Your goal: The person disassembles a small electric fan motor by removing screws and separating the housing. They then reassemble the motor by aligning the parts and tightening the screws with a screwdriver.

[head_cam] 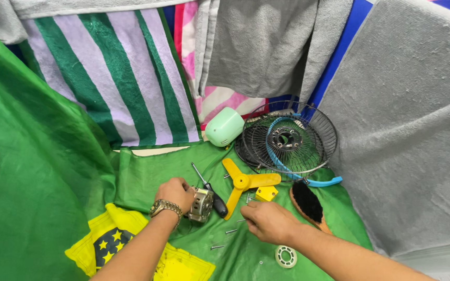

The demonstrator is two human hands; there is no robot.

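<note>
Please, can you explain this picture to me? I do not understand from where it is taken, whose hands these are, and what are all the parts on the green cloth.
The camera sits on a person's head and looks down at that person's own bare hands. The left hand, wearing a wristwatch, grips a small metal motor. The right hand rests on the green cloth near loose screws. Around lie a yellow fan blade, wire fan guard, screwdriver, brush, pale green cover and white ring.

Bare-metal fan motor (202, 204), dull grey; glossy yellow plastic fan blade (246, 182); thin wire grille (289, 138), dark metal; wooden brush (308, 204) with black bristles; green cloth (147, 174), smooth, faintly shiny; rough grey towel (407, 130).
</note>
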